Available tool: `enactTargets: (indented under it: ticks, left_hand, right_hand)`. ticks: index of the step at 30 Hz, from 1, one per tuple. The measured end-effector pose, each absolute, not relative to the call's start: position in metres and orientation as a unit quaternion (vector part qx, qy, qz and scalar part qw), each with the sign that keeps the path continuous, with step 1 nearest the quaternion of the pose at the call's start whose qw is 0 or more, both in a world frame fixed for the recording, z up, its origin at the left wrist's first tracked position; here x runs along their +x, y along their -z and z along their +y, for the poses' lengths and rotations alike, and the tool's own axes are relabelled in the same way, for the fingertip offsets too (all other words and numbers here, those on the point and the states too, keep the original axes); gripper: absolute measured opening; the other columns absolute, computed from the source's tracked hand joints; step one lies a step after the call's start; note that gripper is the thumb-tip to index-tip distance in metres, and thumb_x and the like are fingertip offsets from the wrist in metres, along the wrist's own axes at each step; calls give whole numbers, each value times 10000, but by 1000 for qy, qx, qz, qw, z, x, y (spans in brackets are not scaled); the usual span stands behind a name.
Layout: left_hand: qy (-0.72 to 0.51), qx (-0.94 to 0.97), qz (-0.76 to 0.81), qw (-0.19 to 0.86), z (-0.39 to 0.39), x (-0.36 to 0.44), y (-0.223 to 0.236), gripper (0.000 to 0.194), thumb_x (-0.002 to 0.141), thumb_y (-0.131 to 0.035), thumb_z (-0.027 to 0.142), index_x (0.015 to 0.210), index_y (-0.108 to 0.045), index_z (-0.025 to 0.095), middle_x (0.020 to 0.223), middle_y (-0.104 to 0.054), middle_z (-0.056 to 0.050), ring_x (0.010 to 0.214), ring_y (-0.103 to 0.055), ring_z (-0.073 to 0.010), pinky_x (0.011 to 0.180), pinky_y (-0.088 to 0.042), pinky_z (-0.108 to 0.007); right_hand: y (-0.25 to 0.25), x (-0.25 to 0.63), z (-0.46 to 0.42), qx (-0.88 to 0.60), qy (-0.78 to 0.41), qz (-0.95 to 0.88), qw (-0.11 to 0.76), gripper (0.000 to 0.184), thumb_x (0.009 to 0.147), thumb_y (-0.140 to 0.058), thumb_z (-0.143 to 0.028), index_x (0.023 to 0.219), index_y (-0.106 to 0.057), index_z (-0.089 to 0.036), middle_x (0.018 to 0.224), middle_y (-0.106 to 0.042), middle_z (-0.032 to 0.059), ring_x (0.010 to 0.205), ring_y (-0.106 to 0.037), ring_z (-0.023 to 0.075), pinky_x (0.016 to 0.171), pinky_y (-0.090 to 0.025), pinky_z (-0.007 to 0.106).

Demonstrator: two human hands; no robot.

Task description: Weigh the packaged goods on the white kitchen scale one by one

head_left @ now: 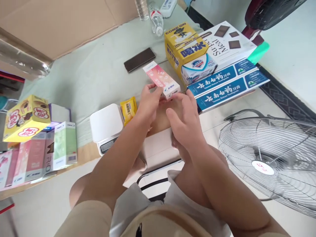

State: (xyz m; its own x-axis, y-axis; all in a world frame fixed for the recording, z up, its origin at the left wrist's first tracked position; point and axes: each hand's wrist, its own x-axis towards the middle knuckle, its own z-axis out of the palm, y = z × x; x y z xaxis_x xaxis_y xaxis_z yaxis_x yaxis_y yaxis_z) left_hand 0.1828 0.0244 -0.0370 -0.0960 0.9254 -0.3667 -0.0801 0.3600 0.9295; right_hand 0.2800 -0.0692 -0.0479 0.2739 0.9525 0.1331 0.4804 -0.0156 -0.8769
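Note:
A long pink and white carton (161, 79) is held at its near end, tilted up and away over the pale green cloth (98, 79). My left hand (149, 102) grips its left side with the fingers curled round it. My right hand (185, 121) pinches its near right corner with thumb and fingers. Under both hands lies a brown cardboard box (160, 123), partly hidden by them. A white kitchen scale (106, 126) stands just left of my left forearm, with a small yellow packet (128, 109) beside it.
A yellow water box (182, 46), a soap box (201, 67), two blue toothpaste cartons (222, 87) and a white chocolate box (229, 42) sit at the right. A dark phone (139, 60) lies behind. Stacked boxes (37, 144) are at left, a metal fan (269, 158) at right.

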Motion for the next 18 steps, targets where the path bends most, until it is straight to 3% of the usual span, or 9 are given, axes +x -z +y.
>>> enactTargets:
  ticks: [5, 11, 18]
  left_hand:
    - [-411, 376, 649, 518, 70, 199, 51, 273, 857, -639, 78, 1050, -516, 228, 858, -737, -18, 746, -741, -161, 735, -624, -291]
    - [-378, 462, 661, 454, 89, 210, 57, 239, 851, -613, 8, 934, -542, 221, 888, -683, -31, 819, -731, -198, 744, -621, -333]
    - [-375, 432, 646, 505, 84, 219, 66, 280, 858, -642, 32, 959, -491, 244, 991, -719, -43, 899, -749, -225, 748, -651, -366]
  right_hand:
    - [51, 287, -74, -678, -287, -538, 411, 489, 918, -615, -447, 1369, -608, -258, 1684, -398, 187, 1632, -293, 453, 1234, -345, 778]
    - [52, 279, -78, -694, -199, -580, 377, 512, 905, -630, -421, 1378, -590, -227, 1670, -408, 211, 1649, -186, 518, 1250, -200, 845]
    - [67, 309, -69, -711, -122, -552, 417, 426, 953, -608, -505, 1298, -588, -255, 1657, -418, 207, 1631, -151, 573, 1175, -129, 927]
